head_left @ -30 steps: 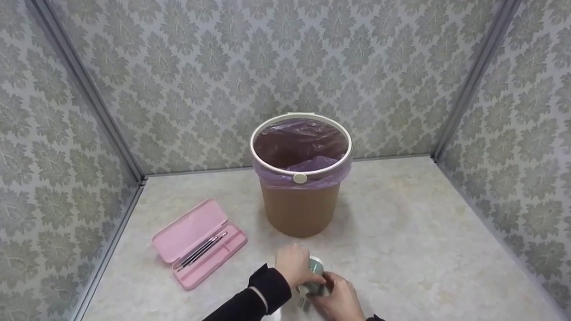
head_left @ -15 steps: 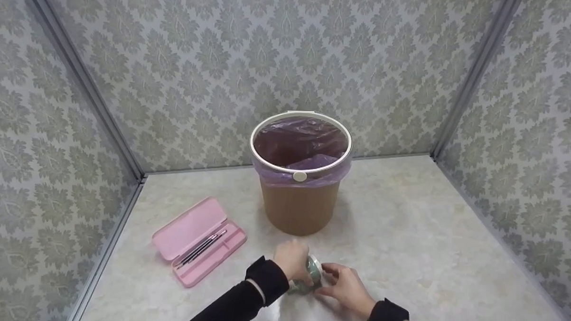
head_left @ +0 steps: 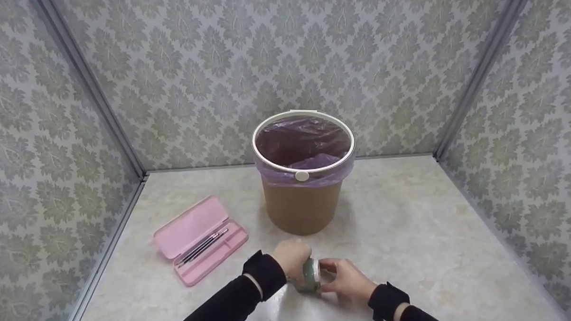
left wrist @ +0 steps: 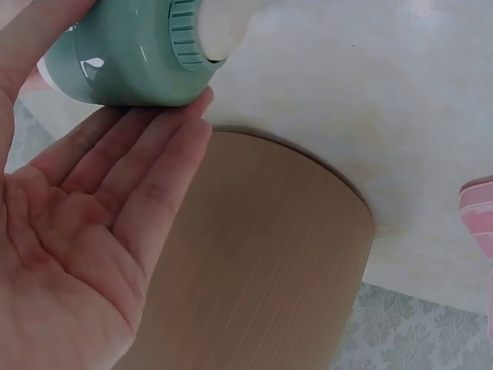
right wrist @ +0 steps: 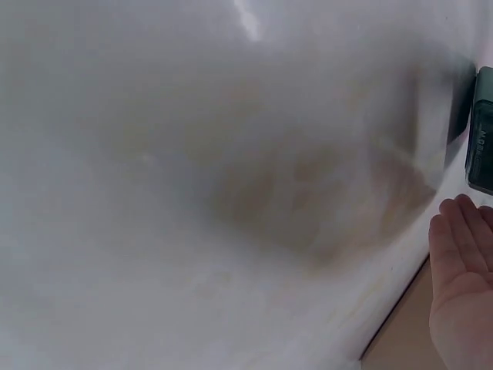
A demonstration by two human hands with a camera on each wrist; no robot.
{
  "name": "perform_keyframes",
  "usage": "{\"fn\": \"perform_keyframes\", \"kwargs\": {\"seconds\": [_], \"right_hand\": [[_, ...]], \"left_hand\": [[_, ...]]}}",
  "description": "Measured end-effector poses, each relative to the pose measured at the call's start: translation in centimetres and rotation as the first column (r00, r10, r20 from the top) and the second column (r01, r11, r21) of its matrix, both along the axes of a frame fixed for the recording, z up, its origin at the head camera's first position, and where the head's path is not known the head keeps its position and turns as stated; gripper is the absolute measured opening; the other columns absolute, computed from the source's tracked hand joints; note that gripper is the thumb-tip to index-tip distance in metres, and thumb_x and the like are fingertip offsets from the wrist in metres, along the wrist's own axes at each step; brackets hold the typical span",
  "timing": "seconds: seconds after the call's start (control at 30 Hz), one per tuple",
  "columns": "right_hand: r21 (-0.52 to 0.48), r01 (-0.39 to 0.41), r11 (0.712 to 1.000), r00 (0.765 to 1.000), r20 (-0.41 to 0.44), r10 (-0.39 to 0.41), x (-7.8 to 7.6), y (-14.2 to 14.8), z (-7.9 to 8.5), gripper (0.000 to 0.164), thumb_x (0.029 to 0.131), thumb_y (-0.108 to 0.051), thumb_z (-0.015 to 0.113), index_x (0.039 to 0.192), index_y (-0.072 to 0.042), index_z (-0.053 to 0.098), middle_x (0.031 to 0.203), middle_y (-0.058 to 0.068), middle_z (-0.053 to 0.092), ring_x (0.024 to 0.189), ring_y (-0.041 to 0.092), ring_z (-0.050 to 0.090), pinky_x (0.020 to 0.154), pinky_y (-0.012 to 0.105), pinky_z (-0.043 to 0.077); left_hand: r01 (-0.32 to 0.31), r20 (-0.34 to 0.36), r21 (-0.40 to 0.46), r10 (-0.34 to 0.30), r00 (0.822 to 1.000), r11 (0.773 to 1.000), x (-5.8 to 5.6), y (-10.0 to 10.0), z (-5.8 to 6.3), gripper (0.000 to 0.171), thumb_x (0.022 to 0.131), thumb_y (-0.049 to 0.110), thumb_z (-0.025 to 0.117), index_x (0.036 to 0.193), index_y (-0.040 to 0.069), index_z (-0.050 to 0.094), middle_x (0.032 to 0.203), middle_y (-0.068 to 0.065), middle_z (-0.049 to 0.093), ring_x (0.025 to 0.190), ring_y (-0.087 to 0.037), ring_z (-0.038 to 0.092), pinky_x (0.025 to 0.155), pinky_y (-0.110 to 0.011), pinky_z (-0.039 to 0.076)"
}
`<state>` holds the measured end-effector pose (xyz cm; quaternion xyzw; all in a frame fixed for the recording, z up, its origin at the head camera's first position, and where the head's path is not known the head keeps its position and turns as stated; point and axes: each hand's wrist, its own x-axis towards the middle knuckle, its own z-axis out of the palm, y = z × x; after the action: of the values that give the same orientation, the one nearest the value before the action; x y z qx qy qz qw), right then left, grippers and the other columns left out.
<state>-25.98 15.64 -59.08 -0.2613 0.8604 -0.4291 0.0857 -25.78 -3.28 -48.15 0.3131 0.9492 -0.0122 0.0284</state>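
A small green pencil sharpener with a white rim lies on its side just above or on the table, in front of the bin. My left hand grips it from the left, thumb on one side and fingers along the other; in the left wrist view its ribbed collar and a pale knob show. My right hand reaches in from the right, with finger and thumb at opposite edges of the white-rimmed end. In the right wrist view a dark see-through part of the sharpener sits close by the fingertips; the thumb is out of frame there.
A brown bin with a white ring and a purple bag stands just behind the hands. At the left lies an open pink pencil case with several pencils. Patterned wall panels bound the pale table at the back and sides.
The sharpener has been turned so its white-rimmed end faces right. My right hand has shifted slightly right and up to that end, while my left hand keeps its grip.
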Motion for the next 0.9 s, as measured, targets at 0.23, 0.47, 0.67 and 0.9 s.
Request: {"fn": "perform_keyframes", "kwargs": {"seconds": [0.23, 0.47, 0.67, 0.9], "right_hand": [[-0.061, 0.003, 0.998, 0.998, 0.056, 0.0, -0.1, -0.5, -0.5, 0.055, 0.065, -0.024, 0.081, 0.115, -0.012, 0.062, 0.114, 0.003, 0.067, 0.108, 0.014, 0.061, 0.096, 0.026, 0.046], [-0.1, 0.005, 0.995, 0.995, 0.097, 0.005, -0.3, -0.6, -0.9, 0.054, 0.064, -0.025, 0.082, 0.113, -0.017, 0.063, 0.113, 0.0, 0.067, 0.106, 0.009, 0.061, 0.095, 0.025, 0.046], [-0.126, -0.021, 0.992, 0.995, 0.093, 0.033, -0.7, -0.4, -1.1, 0.05, 0.063, -0.023, 0.083, 0.109, -0.018, 0.065, 0.107, -0.001, 0.069, 0.1, 0.005, 0.063, 0.09, 0.022, 0.048], [-0.115, -0.032, 0.993, 0.997, 0.07, 0.04, -1.2, -0.1, -1.4, 0.047, 0.061, -0.024, 0.083, 0.106, -0.019, 0.067, 0.104, -0.001, 0.07, 0.096, 0.002, 0.063, 0.088, 0.018, 0.047]], "left_hand": [[0.005, -0.023, 0.019, -0.004, 1.0, 1.0, -0.1, 0.0, -0.1, 0.037, 0.045, 0.031, 0.085, 0.065, 0.015, 0.057, 0.064, 0.004, 0.06, 0.055, -0.013, 0.049, 0.049, -0.028, 0.038], [-0.009, -0.011, 0.022, 0.009, 1.0, 1.0, -0.4, 0.0, -0.6, 0.038, 0.046, 0.033, 0.085, 0.065, 0.015, 0.057, 0.065, 0.004, 0.059, 0.055, -0.013, 0.048, 0.049, -0.028, 0.038], [-0.003, -0.019, 0.019, 0.003, 1.0, 1.0, -0.5, 0.1, -0.9, 0.037, 0.047, 0.032, 0.085, 0.065, 0.015, 0.057, 0.065, 0.004, 0.059, 0.055, -0.012, 0.047, 0.048, -0.028, 0.037], [-0.008, -0.018, 0.046, 0.009, 1.0, 0.999, -0.8, 0.1, -1.3, 0.035, 0.047, 0.031, 0.085, 0.066, 0.015, 0.06, 0.063, 0.005, 0.058, 0.053, -0.011, 0.045, 0.047, -0.026, 0.034]]}}
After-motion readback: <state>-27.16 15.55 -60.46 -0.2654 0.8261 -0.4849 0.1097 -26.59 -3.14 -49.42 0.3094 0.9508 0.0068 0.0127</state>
